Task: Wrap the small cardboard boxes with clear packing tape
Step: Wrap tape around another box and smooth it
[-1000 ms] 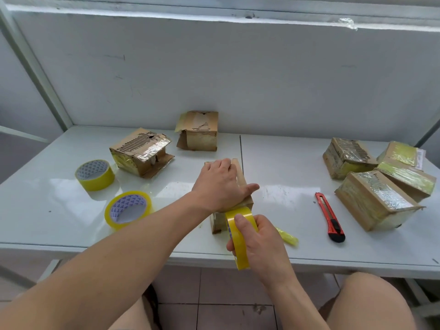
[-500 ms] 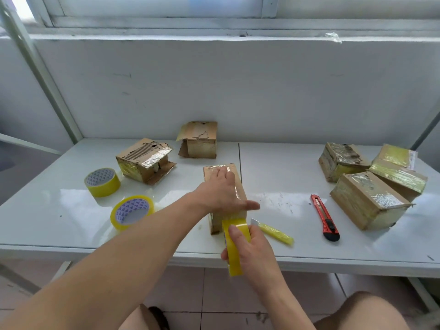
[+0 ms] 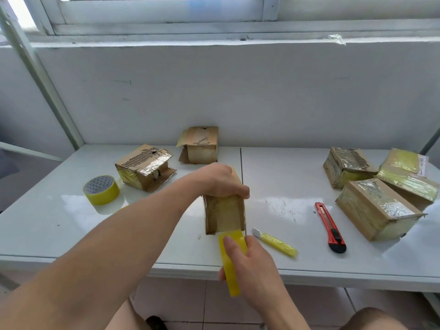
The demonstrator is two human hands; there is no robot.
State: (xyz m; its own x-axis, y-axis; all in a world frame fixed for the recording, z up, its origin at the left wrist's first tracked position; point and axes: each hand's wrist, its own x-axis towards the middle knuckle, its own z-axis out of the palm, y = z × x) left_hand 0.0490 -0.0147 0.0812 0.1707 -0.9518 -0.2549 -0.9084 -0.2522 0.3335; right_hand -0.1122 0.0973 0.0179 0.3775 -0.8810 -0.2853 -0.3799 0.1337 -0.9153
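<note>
The right hand [image 3: 252,267], low in the centre of the frame, grasps a roll of yellow-tinted tape [image 3: 230,263] held on edge, thumb lying over its outer face and fingers curled behind it. The roll's top touches the bottom near edge of a small cardboard box [image 3: 225,213], and a glossy strip of tape covers the box's near face above it. The left hand [image 3: 219,181] reaches in from the lower left of the frame and clamps the top of this box, fingers wrapped over its right upper edge, holding it on the white table [image 3: 273,186] near the front edge, at the middle of the picture.

Just right of the roll a small yellow cutter blade [image 3: 276,242] lies flat on the table, and further right a red utility knife [image 3: 329,227] lies with its black end toward the front edge. At the right side of the frame three taped boxes [image 3: 373,208] sit close together, their tops shiny with tape. Behind the held box, against the wall, stands another cardboard box [image 3: 201,145] with a loose flap at its left. To its left sits a partly taped box with open flaps [image 3: 144,166], and further left a second tape roll [image 3: 101,190] lies flat on the table. A window frame [image 3: 214,22] runs across the top of the picture, with a scrap of clear tape [image 3: 337,39] stuck to the sill at upper right.
</note>
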